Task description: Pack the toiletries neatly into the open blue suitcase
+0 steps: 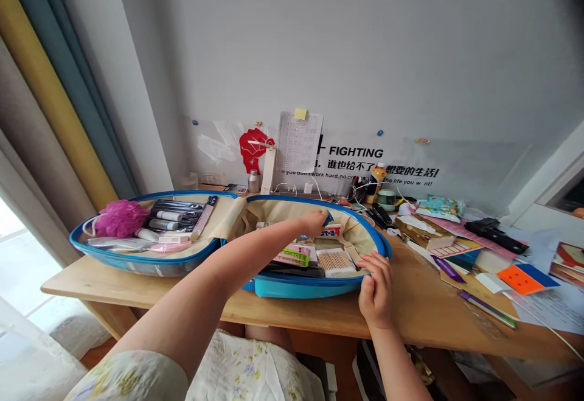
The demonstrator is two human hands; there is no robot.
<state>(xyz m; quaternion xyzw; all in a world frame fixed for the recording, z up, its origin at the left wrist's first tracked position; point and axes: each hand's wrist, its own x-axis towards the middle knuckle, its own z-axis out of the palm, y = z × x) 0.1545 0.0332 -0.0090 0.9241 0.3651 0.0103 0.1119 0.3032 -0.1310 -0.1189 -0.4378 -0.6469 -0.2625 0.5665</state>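
A blue-trimmed suitcase (pixel 301 288) lies opened out flat on the desk, its two halves side by side. My left hand (pixel 314 223) reaches into the right half, fingers closed on a small blue packet (pixel 328 218), mostly hidden by the hand. Under it are a red, white and blue box (pixel 332 231), a green and pink pack (pixel 293 256) and a pack of cotton swabs (pixel 336 262). My right hand (pixel 376 288) grips the suitcase's right front rim, fingers curled over the edge. In the left half lie a purple bath puff (pixel 122 218) and several tubes (pixel 166 221).
Papers, an orange and blue card (pixel 524 279), a black object (pixel 496 235) and pens (pixel 487 308) clutter the wooden desk (pixel 410 316) on the right. Behind the suitcase stand an orange bottle (pixel 376 183), a jar (pixel 387 199) and a metal bottle (pixel 253 182). Curtains (pixel 68 97) hang at left.
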